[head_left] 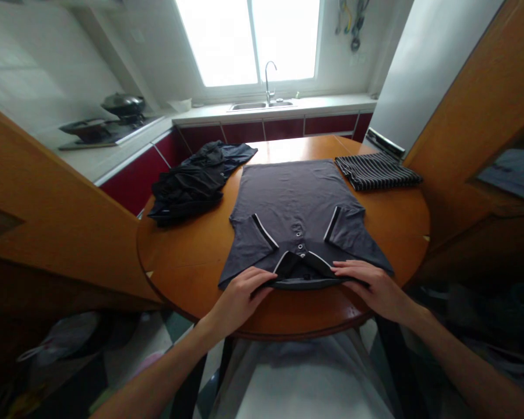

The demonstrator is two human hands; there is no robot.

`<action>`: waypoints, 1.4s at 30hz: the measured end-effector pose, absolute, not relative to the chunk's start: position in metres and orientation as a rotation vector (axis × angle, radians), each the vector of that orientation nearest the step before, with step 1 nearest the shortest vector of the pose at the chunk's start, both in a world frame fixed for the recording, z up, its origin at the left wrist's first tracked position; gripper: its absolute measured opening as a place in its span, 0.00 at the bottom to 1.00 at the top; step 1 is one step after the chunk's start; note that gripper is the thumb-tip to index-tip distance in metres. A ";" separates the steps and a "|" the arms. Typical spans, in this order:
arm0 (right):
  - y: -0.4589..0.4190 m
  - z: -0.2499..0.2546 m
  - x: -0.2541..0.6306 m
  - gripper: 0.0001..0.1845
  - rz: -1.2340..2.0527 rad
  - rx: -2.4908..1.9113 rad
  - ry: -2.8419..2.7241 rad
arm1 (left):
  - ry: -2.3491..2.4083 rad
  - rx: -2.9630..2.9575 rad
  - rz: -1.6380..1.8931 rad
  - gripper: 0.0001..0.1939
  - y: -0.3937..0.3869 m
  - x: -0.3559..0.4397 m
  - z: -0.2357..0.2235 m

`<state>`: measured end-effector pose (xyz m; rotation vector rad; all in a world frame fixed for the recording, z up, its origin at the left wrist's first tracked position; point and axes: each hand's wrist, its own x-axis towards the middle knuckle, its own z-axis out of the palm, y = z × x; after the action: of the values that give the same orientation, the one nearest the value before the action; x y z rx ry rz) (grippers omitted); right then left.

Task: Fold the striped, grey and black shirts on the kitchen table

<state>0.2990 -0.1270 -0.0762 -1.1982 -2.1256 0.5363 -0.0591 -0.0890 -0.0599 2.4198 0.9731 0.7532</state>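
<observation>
A grey polo shirt [294, 195] lies spread on the round wooden table, its collar end toward me and its hem away. Both short sleeves, edged in black and white, are turned in over the front. The dark collar [303, 267] has white trim, with a short row of buttons beyond it. My left hand [247, 291] pinches the shirt at the left end of the collar, thumb below and fingers on top. At the collar's right end, my right hand [371, 285] grips the cloth the same way.
Dark crumpled clothes [192, 183] are heaped on the table's left side. A folded black-and-white striped garment [378, 170] lies at the right. The wooden table [179, 250] has a rounded edge close to my body. Beyond stand a counter with a sink [248, 106] and a stove with pans [124, 106].
</observation>
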 end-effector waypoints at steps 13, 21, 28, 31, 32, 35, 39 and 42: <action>-0.108 -0.067 0.277 0.13 0.631 -1.480 -1.764 | 1.306 2.104 0.744 0.11 -0.076 -0.044 -0.050; -0.094 -0.067 0.271 0.15 0.363 -1.716 -1.837 | 1.401 2.152 0.668 0.16 -0.066 -0.041 -0.051; -0.094 -0.078 0.271 0.13 0.055 -1.800 -1.945 | 1.631 2.244 0.472 0.18 -0.066 -0.040 -0.052; -0.094 -0.083 0.274 0.12 -0.048 -1.813 -1.948 | 1.699 2.312 0.442 0.15 -0.067 -0.041 -0.054; -0.094 -0.084 0.276 0.12 -0.072 -1.803 -1.944 | 1.694 2.361 0.464 0.14 -0.068 -0.041 -0.055; -0.096 -0.084 0.279 0.10 -0.129 -1.695 -1.933 | 1.570 2.571 0.665 0.15 -0.074 -0.043 -0.056; -0.108 -0.076 0.268 0.12 -0.209 -1.521 -1.864 | 1.227 2.832 0.726 0.25 -0.090 -0.032 -0.051; -0.121 -0.072 0.247 0.18 -0.135 -1.375 -1.960 | 1.036 2.963 0.519 0.28 -0.100 -0.013 -0.049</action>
<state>0.2466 -0.1211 -0.0720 -1.3755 -1.9600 -0.1348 -0.0132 -0.0999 -0.0494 2.9635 1.0359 0.5192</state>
